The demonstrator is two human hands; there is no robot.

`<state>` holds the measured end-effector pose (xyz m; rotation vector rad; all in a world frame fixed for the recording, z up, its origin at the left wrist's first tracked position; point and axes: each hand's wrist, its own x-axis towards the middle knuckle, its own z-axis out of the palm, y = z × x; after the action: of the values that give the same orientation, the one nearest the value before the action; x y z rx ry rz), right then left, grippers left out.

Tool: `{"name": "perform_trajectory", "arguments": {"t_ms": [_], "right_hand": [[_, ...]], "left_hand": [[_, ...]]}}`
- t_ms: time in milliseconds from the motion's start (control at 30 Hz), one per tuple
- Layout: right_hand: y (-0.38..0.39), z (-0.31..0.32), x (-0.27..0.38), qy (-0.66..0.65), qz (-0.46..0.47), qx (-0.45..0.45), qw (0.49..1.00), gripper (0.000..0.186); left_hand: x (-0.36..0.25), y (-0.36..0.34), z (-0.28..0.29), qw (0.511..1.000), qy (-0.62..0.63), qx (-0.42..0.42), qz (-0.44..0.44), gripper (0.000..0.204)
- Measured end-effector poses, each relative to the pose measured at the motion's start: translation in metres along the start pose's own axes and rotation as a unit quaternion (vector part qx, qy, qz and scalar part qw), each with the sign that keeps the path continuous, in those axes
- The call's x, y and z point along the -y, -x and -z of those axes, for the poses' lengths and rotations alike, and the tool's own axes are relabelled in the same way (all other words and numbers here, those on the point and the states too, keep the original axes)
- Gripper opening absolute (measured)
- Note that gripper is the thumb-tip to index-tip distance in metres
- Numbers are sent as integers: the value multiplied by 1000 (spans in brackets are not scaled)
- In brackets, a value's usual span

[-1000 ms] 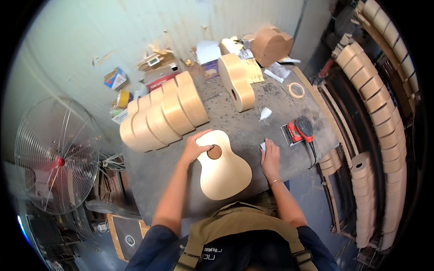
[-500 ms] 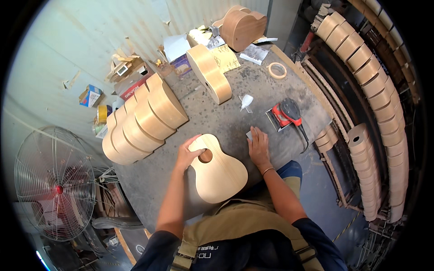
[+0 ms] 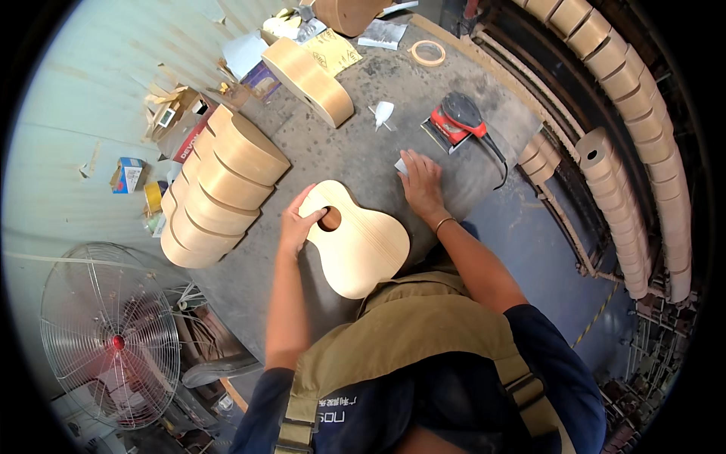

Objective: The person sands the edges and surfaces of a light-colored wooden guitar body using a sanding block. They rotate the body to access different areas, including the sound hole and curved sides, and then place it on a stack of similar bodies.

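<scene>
A pale wooden ukulele or small guitar body with a round sound hole lies on the grey worktable in front of me. My left hand grips its upper left edge, thumb at the hole. To the right of the body, my right hand rests with fingers curled over a small pale grey pad or sheet. A red and black sander with a cord lies just beyond that hand, and a small white bottle stands or lies to its upper left.
Wooden bodies are stacked at left, with more behind among papers and boxes. A tape ring lies at the back. Racks of wooden parts line the right. A fan is at lower left.
The view has shifted, so the table's things sit higher in the picture. My right hand has moved a little forward beside the body; my left hand keeps its grip.
</scene>
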<state>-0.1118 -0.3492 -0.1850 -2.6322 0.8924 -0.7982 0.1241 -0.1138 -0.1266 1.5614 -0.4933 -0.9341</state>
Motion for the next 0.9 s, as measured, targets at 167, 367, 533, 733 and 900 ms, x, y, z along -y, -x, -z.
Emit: {"name": "perform_trajectory", "arguments": {"t_ms": [167,367,533,733,900], "right_hand": [[-1,-1,4,-4,1,9,1000,62],[-7,4,0,-22,-12,70,997,63],[-40,4,10,7,35,90,995,67],[-179,28,126,-289,243,70,923,59],[-330,-53,227,-286,324,57,900,33]], "left_hand": [[21,-3,10,998,-54,-27,-21,65],[15,0,9,989,-125,-36,-72,64],[4,-7,9,967,-221,-74,-105,65],[15,-21,-3,895,-385,-170,-147,65],[13,-9,-10,899,-384,-183,-101,63]]}}
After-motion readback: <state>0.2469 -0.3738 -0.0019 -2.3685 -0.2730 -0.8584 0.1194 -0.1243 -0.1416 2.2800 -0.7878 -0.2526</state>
